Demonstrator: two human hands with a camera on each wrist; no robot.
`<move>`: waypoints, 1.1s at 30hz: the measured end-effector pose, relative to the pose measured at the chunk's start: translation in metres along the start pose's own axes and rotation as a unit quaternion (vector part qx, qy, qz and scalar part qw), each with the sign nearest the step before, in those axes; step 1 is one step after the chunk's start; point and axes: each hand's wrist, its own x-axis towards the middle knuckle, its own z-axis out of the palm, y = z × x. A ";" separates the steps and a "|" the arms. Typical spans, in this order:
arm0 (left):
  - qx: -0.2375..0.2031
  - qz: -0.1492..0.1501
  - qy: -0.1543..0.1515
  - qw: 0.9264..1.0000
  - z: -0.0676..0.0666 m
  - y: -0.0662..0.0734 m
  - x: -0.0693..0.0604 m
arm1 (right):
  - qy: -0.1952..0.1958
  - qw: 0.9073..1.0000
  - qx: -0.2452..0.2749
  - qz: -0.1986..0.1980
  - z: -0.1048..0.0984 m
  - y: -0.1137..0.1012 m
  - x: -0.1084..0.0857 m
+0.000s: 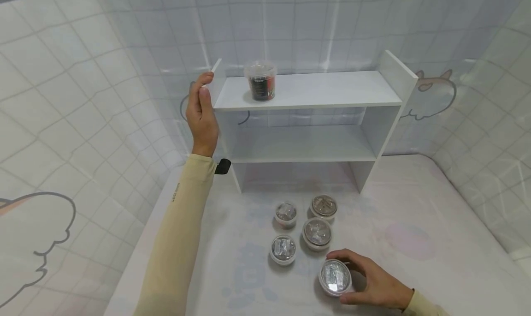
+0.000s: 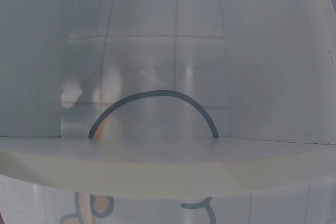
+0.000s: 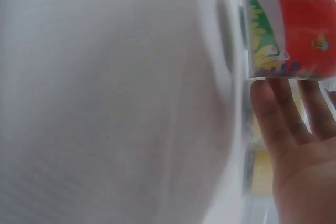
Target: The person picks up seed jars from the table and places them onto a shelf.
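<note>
My left hand (image 1: 202,117) is raised at the upper left side panel of a white shelf unit (image 1: 307,157), its fingers against the panel. The left wrist view shows white shelf boards (image 2: 157,174), but no hand. At lower right, my right hand (image 1: 375,281) holds a small round lidded plastic tub (image 1: 335,277), fingers at its far side and thumb at its near side. Silvery contents show through its clear lid. In the right wrist view, the tub's red and green label (image 3: 302,32) appears just beyond the fingers (image 3: 273,114).
Several similar tubs (image 1: 317,234) stand on the pale tablecloth (image 1: 410,242) between the right hand and the shelf unit. Another clear-lidded tub (image 1: 261,83) with a dark and red label sits on the top board's left end. Tile-patterned sheeting (image 1: 290,25) surrounds the table.
</note>
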 end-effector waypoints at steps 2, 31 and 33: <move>-0.001 0.000 0.000 1.000 0.000 0.000 0.000 | 0.005 1.000 -0.012 0.003 -0.001 -0.003 0.002; -0.001 0.002 -0.002 1.000 0.000 0.001 0.001 | 0.030 0.999 0.002 -0.036 -0.011 -0.022 0.030; 0.001 0.002 -0.001 1.000 0.000 0.002 0.001 | 0.031 0.999 0.000 -0.036 -0.012 -0.023 0.031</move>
